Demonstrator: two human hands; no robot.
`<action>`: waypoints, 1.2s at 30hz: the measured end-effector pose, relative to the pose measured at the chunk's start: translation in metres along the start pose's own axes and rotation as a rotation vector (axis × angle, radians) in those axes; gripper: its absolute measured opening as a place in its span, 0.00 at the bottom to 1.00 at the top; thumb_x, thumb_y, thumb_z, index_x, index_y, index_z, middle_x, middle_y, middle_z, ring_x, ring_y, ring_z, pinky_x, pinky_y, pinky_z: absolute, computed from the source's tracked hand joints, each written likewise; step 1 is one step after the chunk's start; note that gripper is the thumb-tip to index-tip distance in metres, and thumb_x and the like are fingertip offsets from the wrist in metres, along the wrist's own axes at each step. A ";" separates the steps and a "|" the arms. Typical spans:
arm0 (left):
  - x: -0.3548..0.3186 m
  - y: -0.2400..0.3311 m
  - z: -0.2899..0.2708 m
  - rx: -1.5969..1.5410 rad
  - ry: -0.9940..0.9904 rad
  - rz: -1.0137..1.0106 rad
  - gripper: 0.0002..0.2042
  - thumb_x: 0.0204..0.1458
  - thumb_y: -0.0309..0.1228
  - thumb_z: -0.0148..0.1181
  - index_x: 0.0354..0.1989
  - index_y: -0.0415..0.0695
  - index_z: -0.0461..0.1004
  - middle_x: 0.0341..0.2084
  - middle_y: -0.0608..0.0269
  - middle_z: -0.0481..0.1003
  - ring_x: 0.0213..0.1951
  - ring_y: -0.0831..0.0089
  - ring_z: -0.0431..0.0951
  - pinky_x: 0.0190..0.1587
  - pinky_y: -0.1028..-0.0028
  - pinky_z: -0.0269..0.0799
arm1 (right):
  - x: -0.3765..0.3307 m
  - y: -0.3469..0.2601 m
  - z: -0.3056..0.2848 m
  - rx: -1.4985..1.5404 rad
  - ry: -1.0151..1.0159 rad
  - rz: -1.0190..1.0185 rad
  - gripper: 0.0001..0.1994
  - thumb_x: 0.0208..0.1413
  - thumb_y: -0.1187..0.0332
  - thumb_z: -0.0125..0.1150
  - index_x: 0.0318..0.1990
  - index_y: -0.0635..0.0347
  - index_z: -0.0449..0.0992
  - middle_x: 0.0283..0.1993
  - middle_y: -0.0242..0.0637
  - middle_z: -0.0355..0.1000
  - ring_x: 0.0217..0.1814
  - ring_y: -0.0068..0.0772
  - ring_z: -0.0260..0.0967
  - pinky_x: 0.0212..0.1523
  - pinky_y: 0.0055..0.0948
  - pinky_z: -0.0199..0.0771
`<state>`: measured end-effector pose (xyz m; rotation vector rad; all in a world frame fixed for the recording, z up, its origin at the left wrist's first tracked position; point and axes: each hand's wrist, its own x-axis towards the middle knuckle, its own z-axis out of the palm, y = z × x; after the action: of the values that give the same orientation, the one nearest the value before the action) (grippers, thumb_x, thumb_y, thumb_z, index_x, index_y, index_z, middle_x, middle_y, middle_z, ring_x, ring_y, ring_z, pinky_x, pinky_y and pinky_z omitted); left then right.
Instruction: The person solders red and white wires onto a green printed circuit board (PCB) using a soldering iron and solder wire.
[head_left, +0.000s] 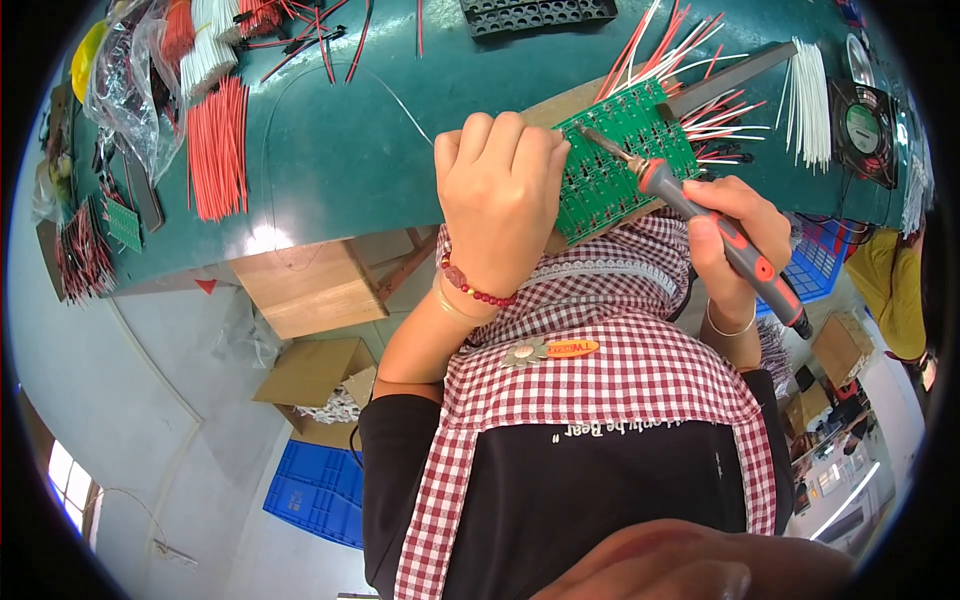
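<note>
My right hand (738, 232) grips a grey and red soldering iron (722, 226) like a pen. The iron's metal tip reaches the upper left part of a green circuit board panel (615, 185), which bears rows of small parts. Closed, with its back toward me, my left hand (500, 185) sits at the panel's left edge. A thin strand of solder wire (408, 110) loops across the table into this hand; the fingertips are hidden. Red and white wires (655, 65) stick out from the panel's far and right sides, beside a dark bar (735, 78).
On the green table (340, 150) lie bundles of red wires (217, 150) and white wires (808, 105), a plastic bag (130, 90) and a black holed tray (535, 15). A black fan (862, 130) stands far right. Below are a cardboard box (315, 375) and blue crates (315, 490).
</note>
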<state>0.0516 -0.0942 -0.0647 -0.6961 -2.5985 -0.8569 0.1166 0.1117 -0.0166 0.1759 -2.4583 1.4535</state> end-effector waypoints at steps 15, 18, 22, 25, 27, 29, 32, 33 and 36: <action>0.000 0.005 0.002 -0.061 -0.061 -0.013 0.08 0.41 0.25 0.68 0.25 0.44 0.72 0.22 0.65 0.66 0.28 0.65 0.68 0.31 0.66 0.62 | 0.001 -0.002 -0.004 0.010 -0.060 -0.008 0.14 0.39 0.78 0.63 0.38 0.66 0.78 0.20 0.37 0.69 0.18 0.28 0.66 0.19 0.25 0.62; -0.003 0.008 0.002 -0.116 -0.073 -0.031 0.07 0.41 0.22 0.66 0.27 0.42 0.72 0.26 0.61 0.65 0.30 0.63 0.68 0.33 0.66 0.65 | -0.002 -0.003 -0.006 0.009 -0.070 -0.021 0.13 0.40 0.77 0.63 0.38 0.66 0.78 0.20 0.37 0.69 0.18 0.29 0.66 0.19 0.25 0.63; -0.007 0.016 -0.008 -0.198 -0.102 -0.112 0.07 0.42 0.18 0.63 0.29 0.39 0.72 0.29 0.58 0.64 0.30 0.61 0.68 0.34 0.65 0.67 | -0.008 -0.003 -0.011 0.007 -0.070 -0.056 0.12 0.42 0.76 0.63 0.38 0.68 0.78 0.20 0.37 0.69 0.18 0.29 0.66 0.20 0.25 0.64; -0.006 0.017 -0.012 -0.222 -0.033 -0.149 0.07 0.42 0.18 0.66 0.28 0.39 0.75 0.26 0.61 0.68 0.27 0.67 0.71 0.27 0.72 0.67 | -0.007 -0.002 -0.015 0.011 -0.012 -0.052 0.12 0.43 0.75 0.63 0.38 0.68 0.78 0.20 0.38 0.70 0.18 0.28 0.66 0.20 0.24 0.64; -0.006 0.016 -0.011 -0.214 -0.038 -0.145 0.07 0.43 0.18 0.67 0.28 0.39 0.75 0.26 0.61 0.68 0.26 0.68 0.71 0.26 0.72 0.67 | -0.006 -0.002 -0.016 0.004 0.031 -0.006 0.11 0.45 0.73 0.64 0.38 0.69 0.78 0.20 0.37 0.69 0.18 0.27 0.65 0.20 0.23 0.62; -0.005 0.015 -0.010 -0.208 -0.043 -0.139 0.07 0.43 0.19 0.67 0.28 0.40 0.74 0.26 0.61 0.68 0.25 0.69 0.71 0.25 0.72 0.68 | -0.004 0.002 -0.014 0.024 0.025 -0.020 0.11 0.45 0.74 0.64 0.38 0.69 0.78 0.20 0.37 0.69 0.18 0.27 0.65 0.20 0.23 0.62; -0.003 0.013 -0.009 -0.141 -0.048 -0.095 0.07 0.44 0.19 0.68 0.28 0.40 0.74 0.27 0.62 0.69 0.23 0.70 0.71 0.24 0.72 0.68 | -0.004 0.006 -0.011 0.042 0.014 -0.046 0.12 0.44 0.74 0.63 0.38 0.68 0.78 0.20 0.36 0.69 0.18 0.27 0.64 0.20 0.24 0.61; -0.005 0.013 -0.010 -0.145 -0.042 -0.128 0.07 0.43 0.21 0.68 0.27 0.41 0.73 0.25 0.62 0.67 0.24 0.68 0.71 0.25 0.70 0.67 | -0.004 0.007 -0.010 0.044 0.009 -0.059 0.12 0.44 0.74 0.63 0.38 0.68 0.78 0.20 0.36 0.68 0.18 0.27 0.64 0.20 0.24 0.61; -0.005 0.011 -0.006 -0.149 -0.018 -0.160 0.08 0.42 0.22 0.68 0.26 0.43 0.72 0.24 0.62 0.64 0.23 0.66 0.70 0.24 0.68 0.66 | -0.004 0.007 -0.010 0.043 0.026 -0.004 0.12 0.43 0.75 0.63 0.38 0.68 0.78 0.20 0.36 0.69 0.18 0.27 0.64 0.20 0.24 0.62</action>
<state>0.0627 -0.0918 -0.0572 -0.5414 -2.6546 -1.1058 0.1202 0.1238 -0.0186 0.1699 -2.4058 1.4989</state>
